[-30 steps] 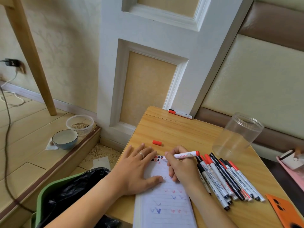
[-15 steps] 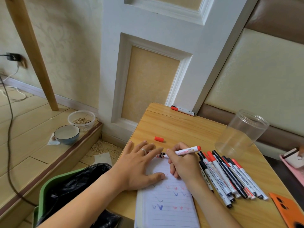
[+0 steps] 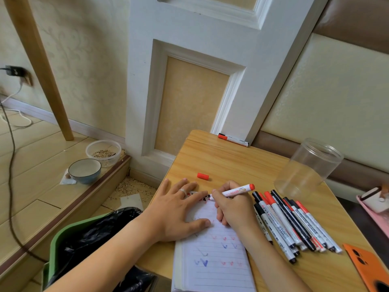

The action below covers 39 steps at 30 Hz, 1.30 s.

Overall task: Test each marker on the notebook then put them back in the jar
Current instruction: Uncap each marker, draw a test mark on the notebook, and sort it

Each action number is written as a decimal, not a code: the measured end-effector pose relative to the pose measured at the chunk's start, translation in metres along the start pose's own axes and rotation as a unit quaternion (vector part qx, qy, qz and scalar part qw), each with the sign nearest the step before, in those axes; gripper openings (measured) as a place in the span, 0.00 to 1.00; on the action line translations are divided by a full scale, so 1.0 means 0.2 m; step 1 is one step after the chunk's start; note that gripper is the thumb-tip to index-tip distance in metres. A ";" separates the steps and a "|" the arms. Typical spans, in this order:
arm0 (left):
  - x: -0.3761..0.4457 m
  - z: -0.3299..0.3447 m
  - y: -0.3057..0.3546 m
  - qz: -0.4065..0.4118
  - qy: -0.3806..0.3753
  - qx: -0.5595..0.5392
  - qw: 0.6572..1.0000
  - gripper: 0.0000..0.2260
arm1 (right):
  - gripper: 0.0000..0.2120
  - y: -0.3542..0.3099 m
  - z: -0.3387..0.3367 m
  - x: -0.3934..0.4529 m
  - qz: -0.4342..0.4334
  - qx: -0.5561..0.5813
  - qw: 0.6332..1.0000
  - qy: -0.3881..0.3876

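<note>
My right hand (image 3: 232,208) grips an uncapped red marker (image 3: 239,190), its tip down at the top of the lined notebook (image 3: 214,262). My left hand (image 3: 179,209) lies flat with spread fingers on the notebook's upper left, holding it down. The page carries red and blue tick marks. The marker's red cap (image 3: 203,176) lies loose on the table beyond my left hand. Several capped red and black markers (image 3: 294,224) lie in a pile right of my right hand. The clear plastic jar (image 3: 309,167) stands behind the pile with nothing visible inside.
One red-capped marker (image 3: 232,140) lies at the wooden table's (image 3: 231,161) far edge by the wall. An orange phone (image 3: 366,264) sits at the front right corner. A green bin with a black bag (image 3: 88,234) stands left of the table. Two bowls (image 3: 85,170) sit on the floor step.
Both hands keep their places on the notebook and the marker tip stays at the page top. The camera has tilted, so the table sits lower in view.
</note>
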State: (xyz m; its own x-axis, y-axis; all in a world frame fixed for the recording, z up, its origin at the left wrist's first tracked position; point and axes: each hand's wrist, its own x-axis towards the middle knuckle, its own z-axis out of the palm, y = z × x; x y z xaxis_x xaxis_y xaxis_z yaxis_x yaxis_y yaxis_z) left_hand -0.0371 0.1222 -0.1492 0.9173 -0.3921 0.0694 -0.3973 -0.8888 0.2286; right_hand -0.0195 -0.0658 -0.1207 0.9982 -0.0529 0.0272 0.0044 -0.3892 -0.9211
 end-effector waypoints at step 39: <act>0.01 0.00 -0.01 0.004 -0.008 -0.021 1.000 0.42 | 0.11 0.01 0.00 0.01 -0.001 0.001 1.000 -0.006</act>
State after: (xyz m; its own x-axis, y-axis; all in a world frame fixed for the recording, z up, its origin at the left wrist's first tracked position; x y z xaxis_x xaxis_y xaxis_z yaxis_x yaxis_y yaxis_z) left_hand -0.0334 0.1231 -0.1505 0.9136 -0.4027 0.0562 -0.4023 -0.8752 0.2687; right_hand -0.0177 -0.0667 -0.1234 0.9989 -0.0400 0.0245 0.0070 -0.3883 -0.9215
